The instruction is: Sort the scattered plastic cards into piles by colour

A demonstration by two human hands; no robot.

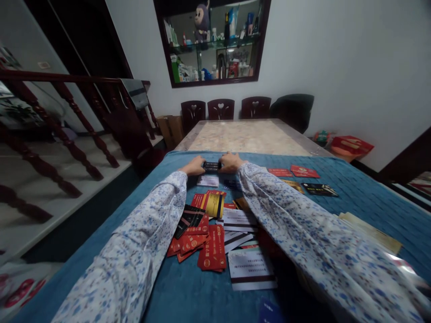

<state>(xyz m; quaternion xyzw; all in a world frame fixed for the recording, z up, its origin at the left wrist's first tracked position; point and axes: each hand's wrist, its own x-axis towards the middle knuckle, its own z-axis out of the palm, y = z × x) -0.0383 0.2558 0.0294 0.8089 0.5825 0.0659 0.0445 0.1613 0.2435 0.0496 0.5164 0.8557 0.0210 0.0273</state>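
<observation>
Both arms reach forward over the blue cloth (pixel 175 287). My left hand (pixel 194 166) grips the left end of a black card (pixel 212 166) with pale print, perhaps a small stack. Its right end is between the fingers of my right hand (pixel 230 162). Just nearer lies a white card (pixel 208 181), with a dark blue card (pixel 232 184) beside it, partly behind my right sleeve. Closer in, loose piles overlap: red cards (pixel 213 249), black cards (pixel 192 217), a gold card (pixel 214 205) and white cards with dark stripes (pixel 252 269).
On the right lie red cards (pixel 305 171), a black card with gold print (pixel 319 189) and a yellowish paper item (pixel 370 231). The marble tabletop (pixel 242 134) extends beyond the cloth toward several dark chairs (pixel 221 109). A wooden railing (pixel 67 130) runs along the left.
</observation>
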